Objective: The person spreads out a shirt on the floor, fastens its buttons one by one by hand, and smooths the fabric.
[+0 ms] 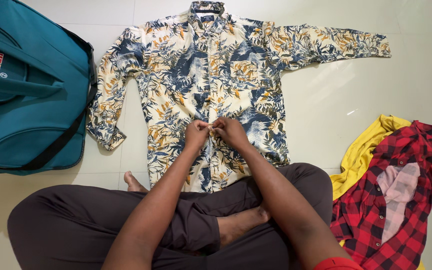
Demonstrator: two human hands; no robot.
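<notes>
The person sat cross-legged on the pale tiled floor (326,100) with a leaf-print button-up shirt (211,75) laid flat, front up, collar pointing away and hem nearly at their shins. Both sleeves were out to the sides, so the front lay smooth and the button strip ran straight toward them, easy to reach.

The left hand (197,134) and right hand (230,131) met right on that strip, about halfway down. Fingertips of both were pressed together, pinching the fabric edges at one spot, looks like a button, though it's too small to really tell.

A teal duffel bag (26,90) sat just left of the shirt, touching the sleeve cuff. Off to the right, a red plaid shirt (391,200) lay crumpled on a yellow garment (363,145), well apart from the hands.
</notes>
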